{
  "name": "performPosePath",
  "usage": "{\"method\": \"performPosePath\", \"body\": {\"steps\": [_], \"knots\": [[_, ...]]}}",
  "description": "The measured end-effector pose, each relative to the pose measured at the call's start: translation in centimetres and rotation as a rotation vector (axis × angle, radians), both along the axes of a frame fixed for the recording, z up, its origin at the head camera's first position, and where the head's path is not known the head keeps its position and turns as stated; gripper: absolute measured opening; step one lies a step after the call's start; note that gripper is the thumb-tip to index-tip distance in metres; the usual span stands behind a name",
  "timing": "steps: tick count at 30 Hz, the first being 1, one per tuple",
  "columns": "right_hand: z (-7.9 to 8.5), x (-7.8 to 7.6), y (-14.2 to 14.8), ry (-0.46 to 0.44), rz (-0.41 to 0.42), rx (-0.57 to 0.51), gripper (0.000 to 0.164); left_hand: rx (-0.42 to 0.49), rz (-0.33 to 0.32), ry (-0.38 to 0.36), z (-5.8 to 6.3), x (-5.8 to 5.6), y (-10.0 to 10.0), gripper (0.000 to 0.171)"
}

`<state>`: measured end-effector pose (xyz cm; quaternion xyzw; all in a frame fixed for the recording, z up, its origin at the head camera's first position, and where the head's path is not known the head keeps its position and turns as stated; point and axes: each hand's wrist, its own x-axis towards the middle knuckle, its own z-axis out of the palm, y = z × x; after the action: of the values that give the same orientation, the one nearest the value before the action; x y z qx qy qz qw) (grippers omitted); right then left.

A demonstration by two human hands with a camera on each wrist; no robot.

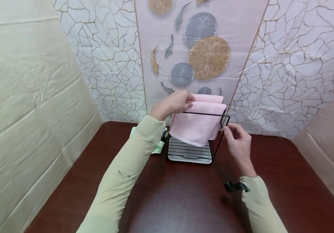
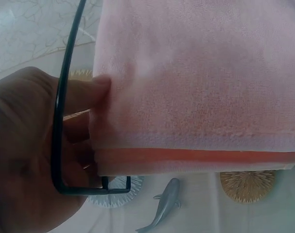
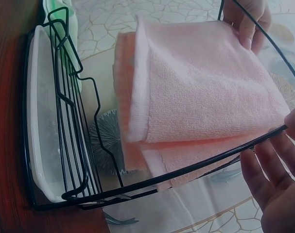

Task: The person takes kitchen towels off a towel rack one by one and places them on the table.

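A folded pink towel hangs in the upper part of a black wire rack, its lower edge over the slatted base. My left hand pinches the towel near its upper left corner; in the left wrist view the thumb lies on the front of the cloth, with the other fingers behind. With thumb and fingers, my right hand holds the right upright of the rack. From the right wrist view, the towel's folded layers show between the rack's side bars.
Under the rack's slats sits a white tray. A green and white cloth lies at the rack's left, partly behind my left sleeve. The dark red table meets patterned wall fabric at the back.
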<state>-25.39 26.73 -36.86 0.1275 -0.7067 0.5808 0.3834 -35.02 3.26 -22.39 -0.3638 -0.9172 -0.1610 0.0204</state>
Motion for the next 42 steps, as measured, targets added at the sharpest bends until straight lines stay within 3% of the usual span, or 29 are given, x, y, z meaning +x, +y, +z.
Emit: {"method": "performPosePath", "body": {"steps": [7,15,20,25,30,35,42], "knots": [[1.5,1.4,-0.9,-0.001,-0.007,0.028,0.015,0.021,0.044,0.021,-0.3,0.1,0.5,0.023],[1.4,1.6,-1.2,-0.022,0.001,0.019,0.014,-0.062,0.083,0.081,-0.4,0.4,0.9,0.011],[1.3,1.5,-1.2,-0.015,-0.009,0.032,0.014,-0.086,0.118,0.124,-0.4,0.3,1.1,0.019],[1.5,1.5,-1.1,-0.01,-0.005,0.03,0.014,-0.03,0.106,0.17,-0.7,0.0,0.9,0.029],[1.4,1.5,-1.0,-0.01,0.006,0.015,0.015,0.065,0.066,0.205,-1.1,-0.2,0.8,0.029],[1.4,1.3,-0.8,0.004,0.014,0.004,0.015,0.158,0.072,0.217,-1.1,-0.2,1.2,0.03],[1.2,1.2,-0.8,0.012,0.028,-0.003,0.016,0.141,0.111,0.194,-0.9,0.1,1.6,0.028]]}}
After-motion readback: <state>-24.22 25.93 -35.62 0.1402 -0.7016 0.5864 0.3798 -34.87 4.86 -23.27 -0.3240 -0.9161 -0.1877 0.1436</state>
